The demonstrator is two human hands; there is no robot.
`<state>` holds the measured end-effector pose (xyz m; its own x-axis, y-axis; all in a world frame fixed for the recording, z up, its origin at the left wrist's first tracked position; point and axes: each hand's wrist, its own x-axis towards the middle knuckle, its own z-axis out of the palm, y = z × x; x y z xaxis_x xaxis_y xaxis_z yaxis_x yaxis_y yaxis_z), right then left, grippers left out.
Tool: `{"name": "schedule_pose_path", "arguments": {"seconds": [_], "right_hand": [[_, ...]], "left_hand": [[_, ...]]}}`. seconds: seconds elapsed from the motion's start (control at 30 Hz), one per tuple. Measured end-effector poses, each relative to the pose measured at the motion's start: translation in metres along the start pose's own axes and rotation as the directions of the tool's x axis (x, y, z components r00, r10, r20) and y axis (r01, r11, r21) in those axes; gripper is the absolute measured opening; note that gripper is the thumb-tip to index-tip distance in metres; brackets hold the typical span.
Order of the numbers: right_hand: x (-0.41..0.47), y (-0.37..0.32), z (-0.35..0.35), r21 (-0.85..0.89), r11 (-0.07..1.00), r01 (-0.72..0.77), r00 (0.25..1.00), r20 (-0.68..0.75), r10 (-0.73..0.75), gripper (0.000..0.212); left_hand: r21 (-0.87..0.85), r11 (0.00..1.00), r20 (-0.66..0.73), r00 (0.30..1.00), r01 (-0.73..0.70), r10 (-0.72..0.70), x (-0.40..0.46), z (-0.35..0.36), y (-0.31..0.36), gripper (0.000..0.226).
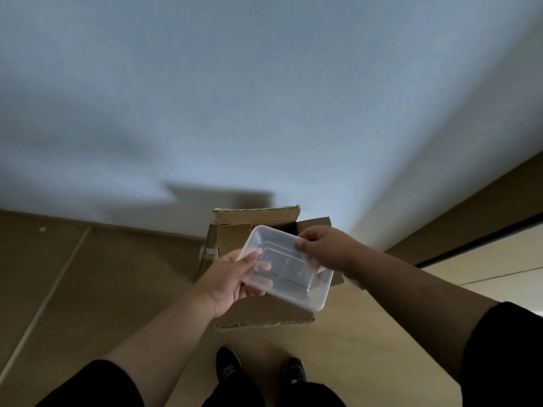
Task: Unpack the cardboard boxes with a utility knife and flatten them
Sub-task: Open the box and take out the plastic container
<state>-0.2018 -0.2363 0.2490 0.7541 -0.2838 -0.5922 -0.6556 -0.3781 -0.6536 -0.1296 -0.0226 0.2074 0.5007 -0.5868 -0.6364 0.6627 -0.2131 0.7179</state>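
We hold a clear plastic container point(286, 267) at centre frame, left hand point(232, 277) and right hand point(326, 248) pinching opposite rims, above the opened cardboard box point(235, 230). The slick plastic could slip from such light pinches. No knife is visible, perhaps hidden.

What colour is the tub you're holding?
The tub is clear, see-through plastic with no colour, as the head view shows.

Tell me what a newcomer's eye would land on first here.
First, the clear rectangular plastic container at centre frame, held by both hands: the left hand at its near-left corner, the right hand at its far edge. Beneath it, an open brown cardboard box sits on the floor by the pale wall.
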Motion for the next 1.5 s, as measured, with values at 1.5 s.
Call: {"name": "schedule_pose_path", "arguments": {"seconds": [1.5], "right_hand": [[-0.223, -0.212, 0.566, -0.081, 0.862, 0.500, 0.654, 0.688, -0.314, 0.009]], "left_hand": [[-0.403, 0.595, -0.911, 0.369, -0.695, -0.186, -0.487, -0.280, -0.281, 0.011]]}}
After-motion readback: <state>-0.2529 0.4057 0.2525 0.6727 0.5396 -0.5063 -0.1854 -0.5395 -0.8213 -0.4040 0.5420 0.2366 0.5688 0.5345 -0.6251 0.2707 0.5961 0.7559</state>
